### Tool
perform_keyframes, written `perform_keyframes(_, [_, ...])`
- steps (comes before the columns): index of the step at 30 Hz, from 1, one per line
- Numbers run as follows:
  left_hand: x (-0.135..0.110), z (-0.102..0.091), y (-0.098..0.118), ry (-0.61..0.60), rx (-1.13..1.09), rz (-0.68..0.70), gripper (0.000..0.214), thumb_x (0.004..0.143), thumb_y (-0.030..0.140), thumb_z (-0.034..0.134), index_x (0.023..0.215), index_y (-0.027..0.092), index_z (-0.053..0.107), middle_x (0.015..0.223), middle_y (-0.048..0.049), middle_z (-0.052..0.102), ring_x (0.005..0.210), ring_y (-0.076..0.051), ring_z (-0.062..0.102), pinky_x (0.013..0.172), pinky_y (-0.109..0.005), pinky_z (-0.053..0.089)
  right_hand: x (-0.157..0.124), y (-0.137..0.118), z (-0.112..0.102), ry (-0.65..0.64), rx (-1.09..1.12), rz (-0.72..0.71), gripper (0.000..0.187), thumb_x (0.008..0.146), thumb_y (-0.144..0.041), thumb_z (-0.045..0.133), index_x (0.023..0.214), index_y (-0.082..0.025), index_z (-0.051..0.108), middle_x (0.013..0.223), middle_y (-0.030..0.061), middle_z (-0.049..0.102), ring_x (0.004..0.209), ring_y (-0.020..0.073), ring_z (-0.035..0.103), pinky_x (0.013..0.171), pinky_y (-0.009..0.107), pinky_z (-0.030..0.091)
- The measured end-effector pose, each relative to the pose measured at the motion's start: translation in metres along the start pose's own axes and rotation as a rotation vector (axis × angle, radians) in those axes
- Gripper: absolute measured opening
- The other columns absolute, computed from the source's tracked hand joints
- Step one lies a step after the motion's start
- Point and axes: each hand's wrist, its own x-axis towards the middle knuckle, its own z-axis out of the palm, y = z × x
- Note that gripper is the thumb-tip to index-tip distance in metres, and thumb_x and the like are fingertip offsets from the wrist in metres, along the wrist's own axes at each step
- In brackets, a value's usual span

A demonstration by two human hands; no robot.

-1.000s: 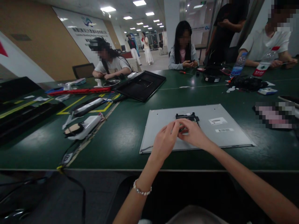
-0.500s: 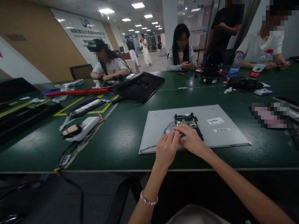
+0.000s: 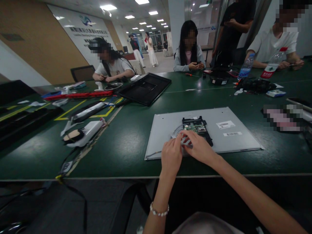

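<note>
Dim overall, lit by bright ceiling panels [image 3: 108, 7]; pale glare (soft-edged) on the green tabletop [image 3: 129, 144], outer edges stretched

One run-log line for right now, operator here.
left hand: near cable, grip unclear | right hand: beside left, grip unclear | board: on panel

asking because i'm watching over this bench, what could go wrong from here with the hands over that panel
The grey cable loops beside the left hand, so a snag might strain it.
The circuit board lies uncovered by the right hand; a knock could damage it.
Pressing hard might mark the pale panel under both hands.
</note>
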Motion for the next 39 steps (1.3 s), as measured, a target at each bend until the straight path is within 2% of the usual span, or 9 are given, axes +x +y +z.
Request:
perform_keyframes(5, [0.000, -0.002, 0.002, -0.048, -0.116, -0.116, 0.037, 0.091, 0.006, 0.048, 0.126, 0.016, 0.051, 0.112, -0.0105, 0.064, 0.096, -0.021, 0.066, 0.080, -0.032, 0.055, 0.001, -0.004, -0.002, 0.005, -0.014, 0.006, 0.049, 0.082, -0.008, 0.057, 0.128, -0.024, 0.049, 0.114, 0.0076, 0.060, 0.089, 0.0197, 0.064, 0.082, 0.038, 0.056])
perform_keyframes(12, [0.000, -0.001, 0.003, -0.050, -0.191, -0.167, 0.049, 0.090, 0.004, 0.047, 0.137, 0.019, 0.042, 0.133, -0.0150, 0.053, 0.100, -0.021, 0.067, 0.086, -0.035, 0.056, 0.001, 0.000, 0.001, -0.008, -0.079, -0.017, 0.046, 0.082, -0.008, 0.057, 0.126, -0.019, 0.050, 0.117, 0.0105, 0.059, 0.093, 0.0208, 0.064, 0.081, 0.037, 0.056])
perform_keyframes(16, [-0.001, -0.001, 0.002, -0.059, -0.185, -0.154, 0.049, 0.091, 0.006, 0.047, 0.138, 0.019, 0.041, 0.134, -0.0158, 0.052, 0.113, -0.025, 0.062, 0.090, -0.038, 0.055, 0.002, 0.003, 0.002, -0.052, -0.179, -0.083, 0.024, 0.083, -0.007, 0.056, 0.103, -0.020, 0.060, 0.115, 0.0092, 0.062, 0.101, 0.0225, 0.062, 0.087, 0.037, 0.053])
perform_keyframes(19, [0.000, 0.000, 0.000, -0.060, -0.255, -0.163, 0.048, 0.092, 0.006, 0.046, 0.138, 0.020, 0.042, 0.134, -0.0155, 0.051, 0.111, -0.023, 0.063, 0.092, -0.038, 0.054, 0.004, 0.004, 0.002, -0.061, -0.207, -0.107, 0.017, 0.086, -0.006, 0.054, 0.093, -0.020, 0.062, 0.102, 0.0070, 0.067, 0.095, 0.0216, 0.064, 0.086, 0.036, 0.053])
perform_keyframes(24, [0.003, 0.002, -0.005, 0.026, -0.386, -0.249, 0.046, 0.089, 0.004, 0.047, 0.132, 0.020, 0.047, 0.129, -0.0127, 0.054, 0.104, -0.018, 0.065, 0.092, -0.034, 0.055, 0.008, 0.005, 0.002, -0.011, -0.220, -0.113, 0.014, 0.092, -0.010, 0.052, 0.095, -0.019, 0.063, 0.095, 0.0071, 0.069, 0.090, 0.0224, 0.066, 0.084, 0.036, 0.052])
perform_keyframes(28, [0.005, -0.001, -0.008, 0.152, -0.358, -0.324, 0.035, 0.091, 0.011, 0.050, 0.125, 0.018, 0.052, 0.124, -0.0123, 0.056, 0.113, -0.022, 0.059, 0.096, -0.040, 0.053, 0.011, 0.004, 0.002, 0.069, -0.192, -0.126, 0.016, 0.095, -0.012, 0.050, 0.100, -0.021, 0.063, 0.100, 0.0076, 0.070, 0.095, 0.0222, 0.066, 0.088, 0.037, 0.052])
perform_keyframes(31, [0.006, -0.004, -0.009, 0.208, -0.314, -0.346, 0.032, 0.091, 0.011, 0.049, 0.122, 0.017, 0.054, 0.123, -0.0125, 0.058, 0.118, -0.024, 0.055, 0.101, -0.043, 0.049, 0.011, 0.006, 0.005, 0.057, -0.200, -0.143, 0.020, 0.094, -0.010, 0.049, 0.106, -0.019, 0.063, 0.106, 0.0097, 0.069, 0.101, 0.0235, 0.065, 0.092, 0.040, 0.051])
perform_keyframes(35, [0.005, -0.001, -0.009, 0.138, -0.265, -0.319, 0.035, 0.091, 0.008, 0.045, 0.124, 0.015, 0.054, 0.127, -0.0140, 0.058, 0.122, -0.024, 0.054, 0.106, -0.045, 0.045, 0.009, 0.009, 0.009, -0.022, -0.245, -0.136, 0.026, 0.092, -0.007, 0.047, 0.110, -0.016, 0.063, 0.112, 0.0125, 0.069, 0.105, 0.0246, 0.065, 0.093, 0.042, 0.052])
perform_keyframes(39, [0.002, 0.008, -0.012, 0.030, -0.204, -0.240, 0.033, 0.093, 0.008, 0.041, 0.122, 0.012, 0.056, 0.131, -0.0166, 0.058, 0.127, -0.025, 0.052, 0.108, -0.048, 0.043, 0.007, 0.011, 0.012, -0.070, -0.269, -0.104, 0.030, 0.090, -0.004, 0.048, 0.112, -0.019, 0.062, 0.113, 0.0104, 0.069, 0.107, 0.0223, 0.065, 0.095, 0.039, 0.052])
